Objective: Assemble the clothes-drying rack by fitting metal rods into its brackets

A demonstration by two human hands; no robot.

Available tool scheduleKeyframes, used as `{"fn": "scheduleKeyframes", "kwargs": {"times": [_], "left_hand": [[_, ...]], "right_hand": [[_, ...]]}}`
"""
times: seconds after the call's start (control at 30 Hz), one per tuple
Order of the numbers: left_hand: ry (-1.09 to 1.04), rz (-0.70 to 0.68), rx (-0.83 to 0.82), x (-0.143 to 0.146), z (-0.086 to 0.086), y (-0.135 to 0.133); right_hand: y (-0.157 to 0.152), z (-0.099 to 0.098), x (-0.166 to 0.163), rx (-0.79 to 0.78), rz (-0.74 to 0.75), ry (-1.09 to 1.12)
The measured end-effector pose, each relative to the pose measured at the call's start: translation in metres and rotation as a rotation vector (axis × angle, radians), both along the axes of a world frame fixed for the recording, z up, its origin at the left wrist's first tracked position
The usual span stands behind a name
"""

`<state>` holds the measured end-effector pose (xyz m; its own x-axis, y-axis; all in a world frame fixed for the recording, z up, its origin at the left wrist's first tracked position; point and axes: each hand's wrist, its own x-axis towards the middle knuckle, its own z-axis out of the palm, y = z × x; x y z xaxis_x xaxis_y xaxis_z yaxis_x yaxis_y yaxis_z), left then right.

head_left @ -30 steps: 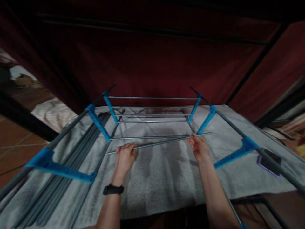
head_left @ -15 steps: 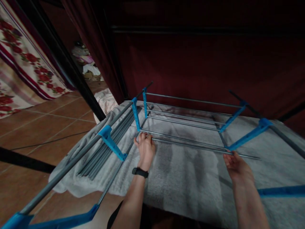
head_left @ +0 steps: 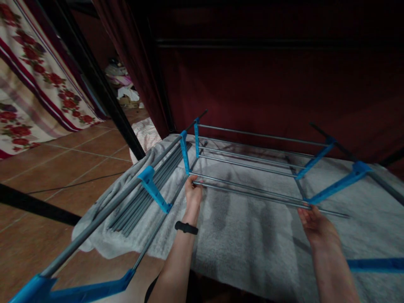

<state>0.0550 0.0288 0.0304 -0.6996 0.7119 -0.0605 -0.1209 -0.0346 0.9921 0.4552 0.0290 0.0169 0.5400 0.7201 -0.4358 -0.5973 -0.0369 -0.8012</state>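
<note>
A loose grey metal tube (head_left: 252, 195) runs across between my hands, close to a fixed crossbar of the blue-jointed rack. My left hand (head_left: 193, 193), with a black band at the wrist, pinches the tube near its left end, just below a blue connector (head_left: 184, 152). My right hand (head_left: 317, 225) has its fingers closed on the same tube further right, under the lower end of another blue connector (head_left: 336, 184). The tube's right end sticks out past that hand. Several crossbars (head_left: 246, 163) join the rack's two sides behind it.
A bundle of several grey tubes (head_left: 145, 198) lies on the grey blanket (head_left: 240, 248) at the left. More blue connectors (head_left: 154, 189) sit along the left side. A black post (head_left: 104, 90) and a dark red curtain (head_left: 271, 84) stand beyond.
The view has shifted slightly. My left hand has turned and its fingers have moved closer to the left connector with the tube's end. My right hand stays on the tube.
</note>
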Motion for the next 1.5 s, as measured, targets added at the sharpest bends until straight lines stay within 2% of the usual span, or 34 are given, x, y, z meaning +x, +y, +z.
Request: {"fn": "scheduleKeyframes", "kwargs": {"times": [0.23,0.33,0.5,0.7,1.0,1.23,1.5], "left_hand": [[-0.350,0.043,0.115,0.002,0.001,-0.001],[-0.414,0.042,0.151,0.001,0.000,0.002],[-0.467,0.046,0.184,0.001,0.000,0.003],[-0.487,0.029,0.179,0.001,0.003,0.001],[-0.523,0.030,0.159,0.002,0.007,-0.001],[-0.564,0.004,0.144,0.003,0.011,-0.004],[-0.643,-0.053,0.054,0.008,0.015,-0.004]], "right_hand": [[0.001,-0.006,0.000,0.011,0.005,-0.002],[0.002,-0.005,-0.002,-0.001,-0.004,0.003],[0.003,-0.005,-0.005,-0.047,-0.008,0.019],[0.004,-0.008,-0.004,-0.025,0.012,0.009],[0.002,-0.003,-0.009,-0.054,0.001,0.050],[0.004,-0.009,-0.008,-0.048,0.047,0.050],[0.002,-0.005,-0.014,-0.067,0.076,0.090]]}}
